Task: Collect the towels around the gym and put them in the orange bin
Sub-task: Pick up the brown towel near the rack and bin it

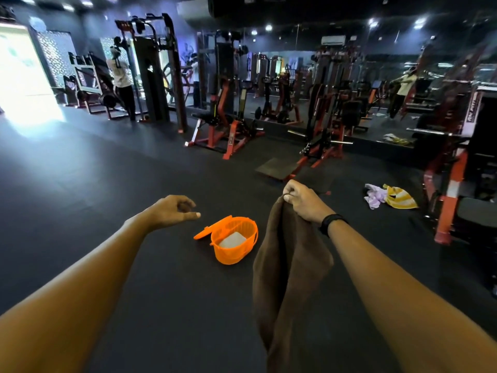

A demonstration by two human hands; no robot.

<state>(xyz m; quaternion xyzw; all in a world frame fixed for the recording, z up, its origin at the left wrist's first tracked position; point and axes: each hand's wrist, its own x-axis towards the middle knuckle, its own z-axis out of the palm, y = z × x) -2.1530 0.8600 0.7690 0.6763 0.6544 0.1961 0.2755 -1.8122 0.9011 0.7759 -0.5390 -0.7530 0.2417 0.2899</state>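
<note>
A: Right, what do you see from the head view?

B: I see the right hand (305, 201) raised ahead of me, its grip closed around the top of a brown towel (289, 267). The towel hangs down from the fist in long folds, clear of the floor (107, 184) as far as I can tell.

A: And the left?

B: The left hand (174, 210) is stretched out with fingers loosely curled, holding nothing.

A: Where is the bin?

B: The orange bin (234, 242) stands on the floor between the two hands and a bit beyond them, its lid (208, 230) tipped open to the left. Something pale (231, 240) lies inside; I cannot tell what it is.

A: Any other towels?

B: Yes. A lilac towel (374, 196) and a yellow striped towel (400, 198) lie crumpled on the floor, touching each other, off to the right beside a red machine frame (447, 200). They are well apart from the bin.
</note>
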